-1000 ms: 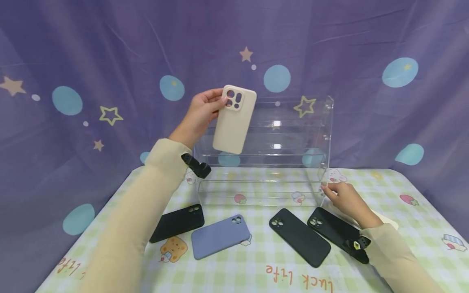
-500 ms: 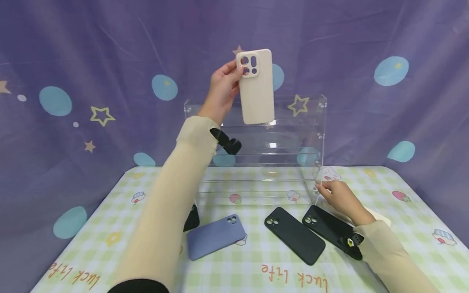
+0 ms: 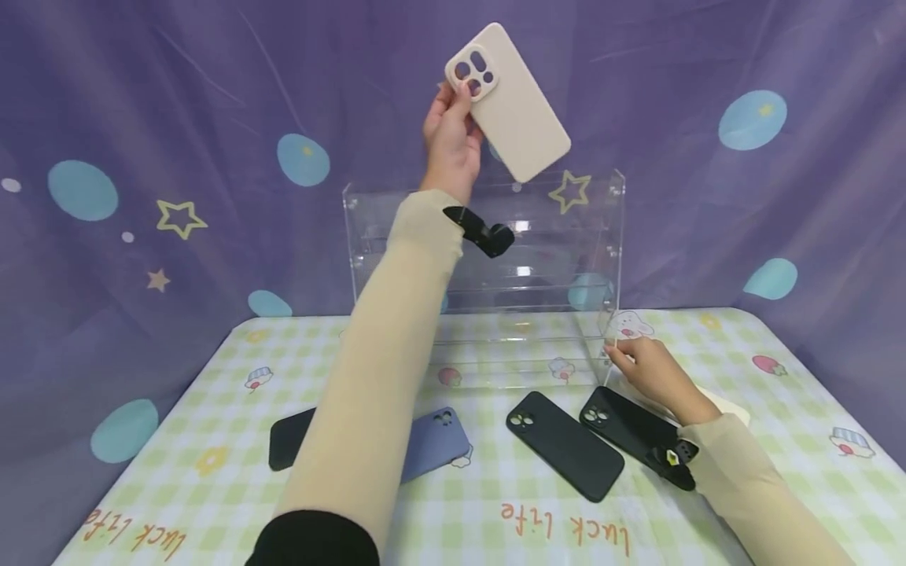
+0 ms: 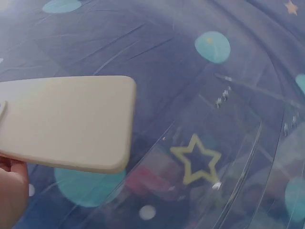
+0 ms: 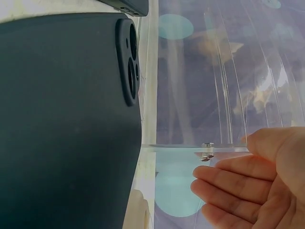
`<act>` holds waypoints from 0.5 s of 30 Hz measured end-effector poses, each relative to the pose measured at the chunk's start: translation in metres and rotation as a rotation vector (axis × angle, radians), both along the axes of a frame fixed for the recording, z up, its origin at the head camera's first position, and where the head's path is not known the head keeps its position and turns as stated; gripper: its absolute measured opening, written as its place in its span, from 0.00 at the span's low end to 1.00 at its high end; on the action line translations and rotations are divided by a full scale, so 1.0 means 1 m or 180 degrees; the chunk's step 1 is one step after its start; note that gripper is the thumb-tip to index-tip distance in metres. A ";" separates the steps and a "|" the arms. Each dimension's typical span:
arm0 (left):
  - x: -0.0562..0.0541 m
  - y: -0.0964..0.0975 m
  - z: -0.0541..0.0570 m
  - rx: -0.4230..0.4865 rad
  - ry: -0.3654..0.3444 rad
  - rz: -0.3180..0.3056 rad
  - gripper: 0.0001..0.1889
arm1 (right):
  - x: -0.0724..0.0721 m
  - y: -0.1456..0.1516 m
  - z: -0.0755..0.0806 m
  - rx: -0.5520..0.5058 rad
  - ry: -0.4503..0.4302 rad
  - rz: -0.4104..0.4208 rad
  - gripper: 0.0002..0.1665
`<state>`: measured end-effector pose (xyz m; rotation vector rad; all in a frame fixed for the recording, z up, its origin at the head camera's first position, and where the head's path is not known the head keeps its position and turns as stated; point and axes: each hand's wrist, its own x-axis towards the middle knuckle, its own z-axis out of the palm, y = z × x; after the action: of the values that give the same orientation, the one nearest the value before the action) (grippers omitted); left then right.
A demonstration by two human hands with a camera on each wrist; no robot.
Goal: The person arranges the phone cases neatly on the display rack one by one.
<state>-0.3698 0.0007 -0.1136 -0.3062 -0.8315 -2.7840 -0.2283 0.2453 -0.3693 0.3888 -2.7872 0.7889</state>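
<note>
My left hand holds a cream phone case by its camera-cutout corner, thumb over the front. The case is tilted, raised above the top of a clear acrylic tiered rack. In the left wrist view the case's plain lower end points right, with part of the hand at the edge. On the table, my right hand pinches the rack's right side panel. Seen from the right wrist, the thumb of that hand lies on one side of the panel and the fingers on the other.
Two black phone cases lie right of centre. A cream case shows partly under my right wrist. Left, my sleeve covers part of a black case and a blue case. A purple curtain hangs behind.
My left hand has risen and moved right with the cream case, which has turned so its lower end swings right. My right hand stays on the rack's side panel.
</note>
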 end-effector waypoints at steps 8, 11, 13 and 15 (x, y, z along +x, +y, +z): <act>-0.007 0.009 -0.011 0.0318 0.0100 0.0344 0.14 | 0.002 -0.005 0.002 -0.0007 -0.0028 0.0010 0.21; -0.009 0.010 -0.018 0.0157 0.0066 0.0443 0.15 | 0.002 -0.005 0.002 0.0002 -0.0008 0.0042 0.20; -0.009 0.012 -0.020 0.0025 -0.0006 0.0486 0.14 | 0.003 -0.005 0.002 0.0010 0.0013 0.0056 0.20; -0.009 0.015 -0.021 -0.0133 -0.0088 0.0511 0.13 | 0.003 -0.004 0.002 0.0030 0.0038 0.0060 0.20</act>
<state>-0.3783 0.0158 -0.1343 -0.1988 -0.8808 -2.6306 -0.2250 0.2409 -0.3670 0.4207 -2.7811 0.7752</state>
